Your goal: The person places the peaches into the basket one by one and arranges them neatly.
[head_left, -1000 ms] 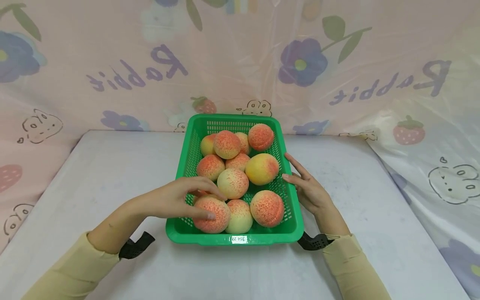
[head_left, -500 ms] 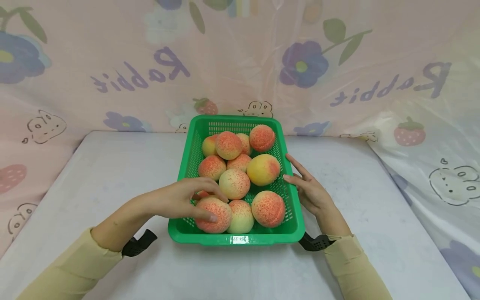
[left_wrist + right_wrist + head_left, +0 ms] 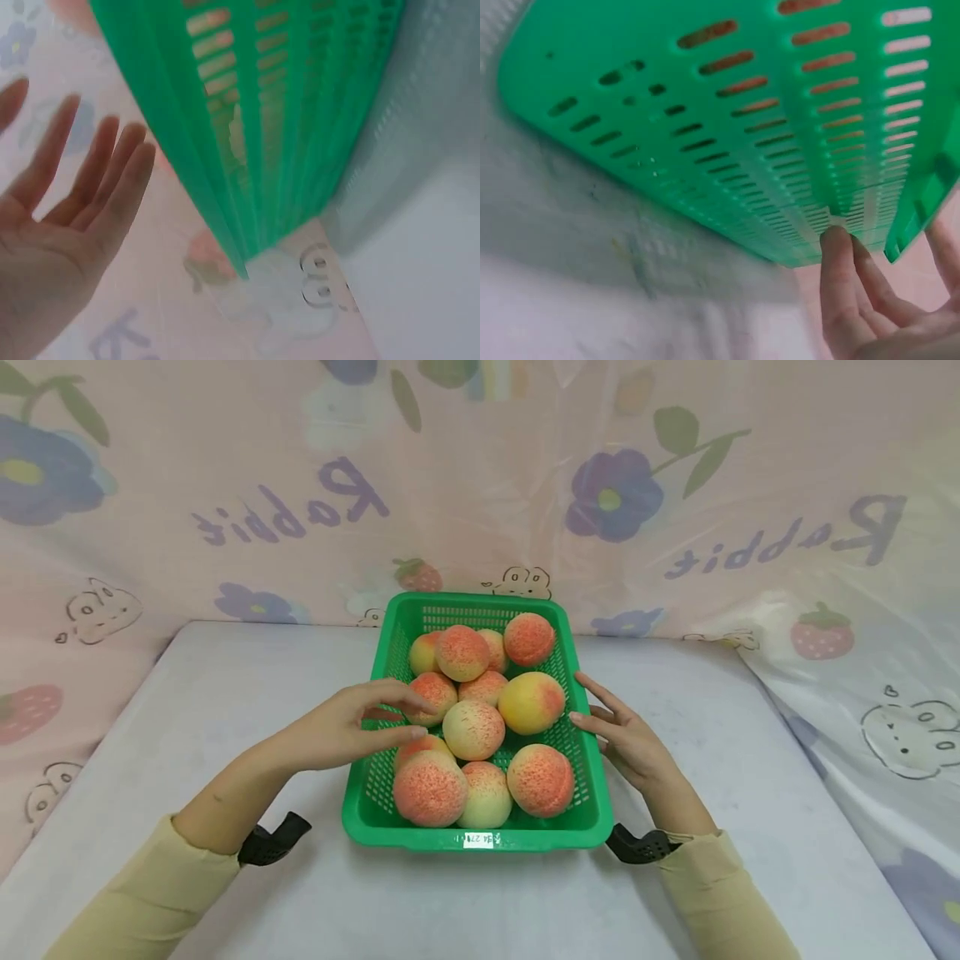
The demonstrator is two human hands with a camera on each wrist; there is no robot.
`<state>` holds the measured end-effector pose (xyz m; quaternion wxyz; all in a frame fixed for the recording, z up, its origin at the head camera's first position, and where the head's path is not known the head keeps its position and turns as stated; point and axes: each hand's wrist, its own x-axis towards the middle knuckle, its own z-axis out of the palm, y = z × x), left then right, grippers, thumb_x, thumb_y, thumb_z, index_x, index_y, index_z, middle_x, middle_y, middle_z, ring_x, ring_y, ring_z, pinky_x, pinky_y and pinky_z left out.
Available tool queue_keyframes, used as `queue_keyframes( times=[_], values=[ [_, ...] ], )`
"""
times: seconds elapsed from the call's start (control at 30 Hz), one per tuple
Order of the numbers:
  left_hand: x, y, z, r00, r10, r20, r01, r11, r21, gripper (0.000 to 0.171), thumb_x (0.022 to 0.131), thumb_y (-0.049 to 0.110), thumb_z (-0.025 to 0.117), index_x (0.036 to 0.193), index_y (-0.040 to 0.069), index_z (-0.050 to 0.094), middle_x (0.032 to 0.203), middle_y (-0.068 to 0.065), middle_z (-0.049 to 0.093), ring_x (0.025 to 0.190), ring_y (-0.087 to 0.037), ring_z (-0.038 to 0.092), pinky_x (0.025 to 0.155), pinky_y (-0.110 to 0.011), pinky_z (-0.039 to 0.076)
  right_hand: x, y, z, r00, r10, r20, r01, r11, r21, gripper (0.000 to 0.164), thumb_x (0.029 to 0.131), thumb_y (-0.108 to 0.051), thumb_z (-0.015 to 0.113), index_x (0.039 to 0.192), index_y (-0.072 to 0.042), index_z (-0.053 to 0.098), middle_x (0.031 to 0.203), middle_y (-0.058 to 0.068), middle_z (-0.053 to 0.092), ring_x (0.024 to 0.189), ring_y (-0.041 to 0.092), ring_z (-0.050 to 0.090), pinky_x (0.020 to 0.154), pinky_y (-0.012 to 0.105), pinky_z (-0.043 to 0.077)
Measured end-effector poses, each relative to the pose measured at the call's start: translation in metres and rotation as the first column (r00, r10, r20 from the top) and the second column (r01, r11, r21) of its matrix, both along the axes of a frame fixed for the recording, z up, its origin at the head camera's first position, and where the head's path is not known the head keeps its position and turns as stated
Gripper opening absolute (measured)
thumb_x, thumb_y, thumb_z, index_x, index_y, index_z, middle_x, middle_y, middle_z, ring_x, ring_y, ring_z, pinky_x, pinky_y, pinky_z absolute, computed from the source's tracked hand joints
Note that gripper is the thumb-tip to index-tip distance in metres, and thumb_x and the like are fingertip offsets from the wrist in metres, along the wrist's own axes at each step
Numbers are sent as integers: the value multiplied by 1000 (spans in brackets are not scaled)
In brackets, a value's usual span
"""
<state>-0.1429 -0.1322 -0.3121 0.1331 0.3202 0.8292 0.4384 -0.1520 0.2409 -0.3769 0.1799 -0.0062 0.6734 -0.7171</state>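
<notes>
A green plastic basket [image 3: 478,839] with slotted walls stands on the table, holding several red-and-yellow peaches [image 3: 462,653]. Over its left rim reaches my left hand [image 3: 348,727], fingers spread loosely and nothing held. Its fingertips are near a reddish peach [image 3: 432,700] and the peaches at the front left, the nearest being a large one [image 3: 430,788]; contact is unclear. In the left wrist view, that hand [image 3: 71,225] appears beside the basket wall. My right hand [image 3: 637,752] holds the right rim, thumb on top. Its other fingers [image 3: 838,262] touch the outer wall below.
The white tabletop [image 3: 247,693] extends on both sides of the basket. Behind it hangs a pink curtain [image 3: 465,485] printed with rabbits, flowers and strawberries. Black wrist mounts [image 3: 273,841] sit below each forearm.
My left hand has let go of the front-left peach and moved back and slightly left. That peach now lies uncovered. The right hand stays at the rim.
</notes>
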Motion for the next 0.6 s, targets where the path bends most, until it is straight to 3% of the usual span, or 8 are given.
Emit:
queue_keyframes(
  times=[0.2, 0.4, 0.5, 0.6],
  values=[
    [-11, -15, -2, 988, 149, -36, -147, 987, 57, 24, 96, 18, 60, 118, 11, 63, 119, -4, 63, 113, -21, 57, 98, -44, 46, 0, 4, 4, 997, 9, -75, 7, 978, 206, 66, 95, -22, 62, 151, -33, 30, 139, 13, 45, 108, 14, 60, 92, 29, 47],
    [-12, -21, -4, 967, 245, -76, -239, 968, 71, 25, 96, 20, 60, 119, 10, 63, 119, -7, 62, 116, -25, 56, 98, -46, 45, 0, 7, 7, 977, 39, -209, 46, 920, 389, 62, 93, -30, 63, 149, -26, 36, 144, 18, 41, 126, 30, 48, 100, 49, 42],
    [-12, -23, -9, 945, 297, -138, -289, 954, 79, 24, 95, 19, 61, 117, 8, 64, 119, -9, 61, 116, -28, 55, 98, -49, 45, 0, 10, 6, 963, 28, -268, 96, 893, 440, 58, 94, -33, 62, 147, -22, 41, 142, 16, 46, 123, 27, 51, 99, 49, 44],
    [-14, -26, -16, 901, 356, -247, -351, 934, 65, 22, 94, 16, 63, 113, 6, 66, 120, -11, 59, 116, -31, 54, 96, -51, 44, 0, 13, 3, 950, -9, -313, 162, 870, 466, 56, 95, -37, 59, 144, -15, 44, 138, 14, 51, 114, 17, 58, 93, 40, 50]
  ],
)
